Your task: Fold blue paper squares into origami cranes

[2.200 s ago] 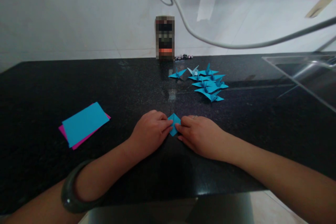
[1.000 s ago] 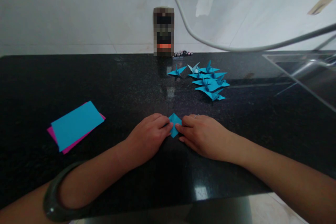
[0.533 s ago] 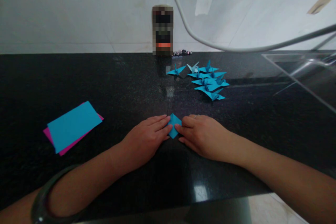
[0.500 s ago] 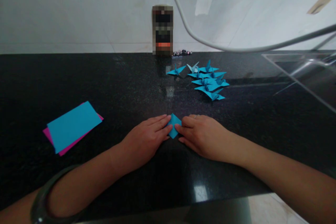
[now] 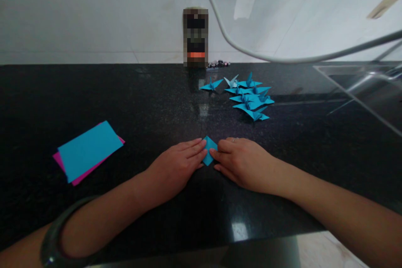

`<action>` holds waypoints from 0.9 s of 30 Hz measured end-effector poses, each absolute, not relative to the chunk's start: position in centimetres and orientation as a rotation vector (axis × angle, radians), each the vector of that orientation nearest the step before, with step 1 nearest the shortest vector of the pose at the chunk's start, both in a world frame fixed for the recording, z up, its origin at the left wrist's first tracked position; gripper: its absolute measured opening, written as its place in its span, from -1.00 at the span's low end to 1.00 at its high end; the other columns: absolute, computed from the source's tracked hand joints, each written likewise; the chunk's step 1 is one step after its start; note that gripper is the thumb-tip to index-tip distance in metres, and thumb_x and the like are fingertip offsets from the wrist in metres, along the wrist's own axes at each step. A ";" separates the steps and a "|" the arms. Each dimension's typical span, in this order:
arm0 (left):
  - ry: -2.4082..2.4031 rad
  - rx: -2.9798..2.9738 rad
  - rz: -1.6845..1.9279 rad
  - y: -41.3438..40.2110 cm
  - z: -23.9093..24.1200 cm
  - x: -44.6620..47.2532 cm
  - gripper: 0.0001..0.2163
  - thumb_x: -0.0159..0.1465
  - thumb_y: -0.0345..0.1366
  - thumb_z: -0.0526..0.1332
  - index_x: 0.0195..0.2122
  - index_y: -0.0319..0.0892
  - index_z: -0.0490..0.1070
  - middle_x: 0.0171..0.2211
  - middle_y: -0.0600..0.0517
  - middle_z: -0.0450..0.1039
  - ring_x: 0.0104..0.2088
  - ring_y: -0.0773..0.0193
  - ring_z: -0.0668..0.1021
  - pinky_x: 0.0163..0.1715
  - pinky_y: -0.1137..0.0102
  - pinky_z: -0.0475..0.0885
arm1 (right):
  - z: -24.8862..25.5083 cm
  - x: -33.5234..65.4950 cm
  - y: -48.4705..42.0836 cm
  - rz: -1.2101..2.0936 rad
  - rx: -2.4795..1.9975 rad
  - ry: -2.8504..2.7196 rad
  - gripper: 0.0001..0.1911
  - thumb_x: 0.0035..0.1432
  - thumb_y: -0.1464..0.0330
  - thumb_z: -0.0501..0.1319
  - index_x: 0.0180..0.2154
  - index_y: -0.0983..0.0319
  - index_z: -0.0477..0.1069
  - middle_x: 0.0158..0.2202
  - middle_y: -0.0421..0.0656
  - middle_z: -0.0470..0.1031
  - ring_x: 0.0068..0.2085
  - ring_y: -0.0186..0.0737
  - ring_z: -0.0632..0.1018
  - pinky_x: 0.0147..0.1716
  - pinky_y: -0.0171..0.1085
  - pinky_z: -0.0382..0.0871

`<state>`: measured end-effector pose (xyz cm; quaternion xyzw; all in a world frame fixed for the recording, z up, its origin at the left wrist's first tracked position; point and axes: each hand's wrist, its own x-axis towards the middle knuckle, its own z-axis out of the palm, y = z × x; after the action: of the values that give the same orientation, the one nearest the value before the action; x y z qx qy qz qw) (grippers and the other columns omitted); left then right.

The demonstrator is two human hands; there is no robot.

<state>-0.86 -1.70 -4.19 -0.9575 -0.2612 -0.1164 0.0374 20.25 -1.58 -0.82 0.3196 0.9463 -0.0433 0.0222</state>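
Note:
A small diamond of folded blue origami paper (image 5: 208, 157) lies on the dark counter between my two hands. My left hand (image 5: 176, 163) has its fingers pressed together, nearly straight, with the tips on the paper's left edge. From the other side, my right hand (image 5: 245, 161) curls its fingers and presses thumb and forefinger on the right edge. The paper's side corners are hidden under the fingers. Beyond the hands stand several folded blue paper cranes (image 5: 254, 100), one of them paler (image 5: 231, 81).
Blue paper sheets (image 5: 91, 150) lie over pink ones (image 5: 57, 160) at left. A pixelated upright object (image 5: 195, 35) stands against the wall, with a beaded string (image 5: 219, 63) beside it. A grey hose (image 5: 270, 57) crosses above the counter (image 5: 150, 104); a sink (image 5: 361, 92) is at right.
The view has shifted very slightly. My left fingertips sit a little further over the paper's left edge; my right hand and the cranes look unchanged.

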 end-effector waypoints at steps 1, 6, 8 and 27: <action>-0.805 -2.945 -0.369 -1.7 -4.2 -0.9 -0.72 0.28 -0.42 0.00 -0.06 -0.34 0.40 0.02 -0.20 0.39 0.06 0.14 0.42 0.01 0.24 0.39 | -0.8 20.3 -1.6 -0.134 0.991 2.932 -0.71 0.22 0.28 0.02 -0.16 0.30 0.40 -0.36 -0.10 0.37 -0.35 -0.20 0.39 -0.34 -0.23 0.21; -0.947 -2.991 -0.413 -1.7 -4.1 -0.8 -0.69 0.30 -0.40 -0.04 0.02 -0.31 0.33 0.02 -0.18 0.40 0.05 0.17 0.42 0.01 0.20 0.38 | -0.7 20.2 -1.5 -0.152 0.998 2.929 -0.70 0.22 0.29 0.04 -0.13 0.31 0.40 -0.36 -0.09 0.37 -0.35 -0.21 0.39 -0.32 -0.23 0.21; -1.006 -3.009 -0.402 -1.7 -4.0 -0.7 -0.68 0.30 -0.39 -0.04 0.04 -0.30 0.29 0.03 -0.17 0.40 0.05 0.17 0.42 0.02 0.19 0.37 | -0.6 20.2 -1.5 -0.161 0.998 2.926 -0.71 0.22 0.29 0.04 -0.14 0.31 0.40 -0.36 -0.09 0.37 -0.35 -0.21 0.39 -0.33 -0.23 0.21; -1.170 -3.220 -0.038 -2.7 -2.4 -2.0 -0.49 0.28 -0.33 0.03 0.24 -0.28 -0.07 0.26 -0.18 -0.02 0.25 0.20 0.07 0.17 0.25 0.11 | -0.9 20.4 -1.4 -0.157 1.004 2.951 -0.72 0.22 0.28 0.03 -0.16 0.29 0.39 -0.35 -0.09 0.37 -0.35 -0.22 0.39 -0.32 -0.24 0.21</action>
<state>-1.96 -2.68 -2.35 -0.9303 -0.3380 -0.0110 -0.1420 20.43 -1.40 -0.91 0.3218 0.9454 -0.0504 0.0101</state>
